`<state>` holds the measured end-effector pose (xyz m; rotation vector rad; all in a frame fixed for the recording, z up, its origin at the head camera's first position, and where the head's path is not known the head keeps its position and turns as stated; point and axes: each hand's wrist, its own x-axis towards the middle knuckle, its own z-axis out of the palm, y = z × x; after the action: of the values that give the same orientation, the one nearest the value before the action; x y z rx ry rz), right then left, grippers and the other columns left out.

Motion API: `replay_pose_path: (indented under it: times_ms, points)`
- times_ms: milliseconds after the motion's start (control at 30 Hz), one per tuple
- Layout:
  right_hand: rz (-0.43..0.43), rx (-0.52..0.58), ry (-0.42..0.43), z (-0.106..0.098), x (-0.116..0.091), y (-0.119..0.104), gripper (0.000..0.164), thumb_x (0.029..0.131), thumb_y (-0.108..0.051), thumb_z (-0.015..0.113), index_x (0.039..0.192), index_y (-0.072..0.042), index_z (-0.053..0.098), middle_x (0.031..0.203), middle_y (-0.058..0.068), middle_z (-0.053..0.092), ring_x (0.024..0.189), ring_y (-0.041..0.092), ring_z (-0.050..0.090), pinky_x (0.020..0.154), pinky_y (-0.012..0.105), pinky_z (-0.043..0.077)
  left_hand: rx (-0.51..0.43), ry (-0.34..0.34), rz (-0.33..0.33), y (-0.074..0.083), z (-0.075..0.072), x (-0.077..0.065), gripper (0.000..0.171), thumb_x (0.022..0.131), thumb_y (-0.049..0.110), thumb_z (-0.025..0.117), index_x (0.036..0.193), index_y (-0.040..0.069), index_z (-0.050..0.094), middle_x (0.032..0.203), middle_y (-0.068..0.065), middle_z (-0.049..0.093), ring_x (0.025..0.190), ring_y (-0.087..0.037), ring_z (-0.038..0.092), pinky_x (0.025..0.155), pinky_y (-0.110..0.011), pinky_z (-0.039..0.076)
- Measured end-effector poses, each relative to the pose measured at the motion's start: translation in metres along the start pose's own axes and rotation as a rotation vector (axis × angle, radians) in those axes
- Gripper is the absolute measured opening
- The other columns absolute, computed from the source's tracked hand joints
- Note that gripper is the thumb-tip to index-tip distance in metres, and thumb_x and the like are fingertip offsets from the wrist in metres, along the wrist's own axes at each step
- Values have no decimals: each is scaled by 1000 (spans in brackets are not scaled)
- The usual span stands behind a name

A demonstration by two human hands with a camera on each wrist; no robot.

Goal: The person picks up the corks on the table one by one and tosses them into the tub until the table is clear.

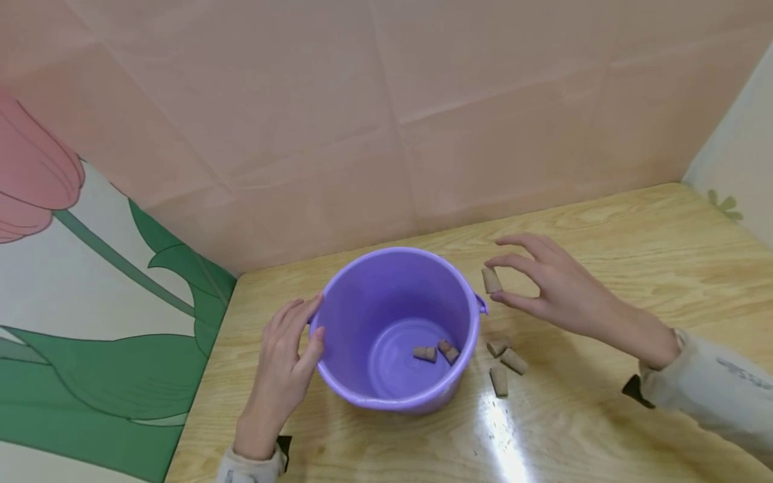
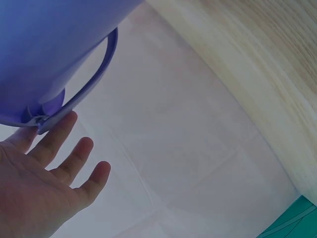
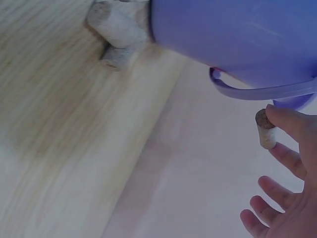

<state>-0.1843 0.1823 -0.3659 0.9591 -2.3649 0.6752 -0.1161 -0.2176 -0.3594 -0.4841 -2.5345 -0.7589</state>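
Note:
A purple bucket (image 1: pixel 386 285) stands upright on the wooden table, and two corks (image 1: pixel 425 353) lie on its floor. My left hand (image 1: pixel 280 369) grips the bucket's left rim, its thumb over the edge and its fingers along the outside. Just right of the opposite rim, my right hand (image 1: pixel 561 295) pinches a tapered cork (image 3: pixel 267 130) between thumb and index finger. The other fingers of that hand spread apart in the right wrist view. Below it, three loose corks (image 1: pixel 514 361) lie on the table close to the bucket's right side.
The bucket's thin purple handle (image 3: pixel 262 93) hangs down along its outer wall. Behind the light wooden table (image 1: pixel 634 255) rises a pinkish covered wall (image 1: pixel 386 121). A panel with a painted tulip (image 1: pixel 163 362) borders the left side, and a pale wall stands at the right.

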Motion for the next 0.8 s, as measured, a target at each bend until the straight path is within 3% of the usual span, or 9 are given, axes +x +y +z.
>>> replay_pose_path:
  times_ms: [467,800]
  points:
    - [-32,26,70,-10,21,-14,51,71,-19,86,118,-10,68,133,20,57,121,39,52,92,54,45,-3,10,5,-2,2,0,46,93,19,57,138,9,59,134,-12,65,132,-37,49,110,-60,31]
    - [-93,96,153,-10,36,-34,45,82,-34,79,121,-14,68,132,15,59,120,35,53,89,48,45,1,12,-2,-1,2,-1,45,93,18,57,137,8,59,133,-12,65,132,-37,49,109,-59,32]
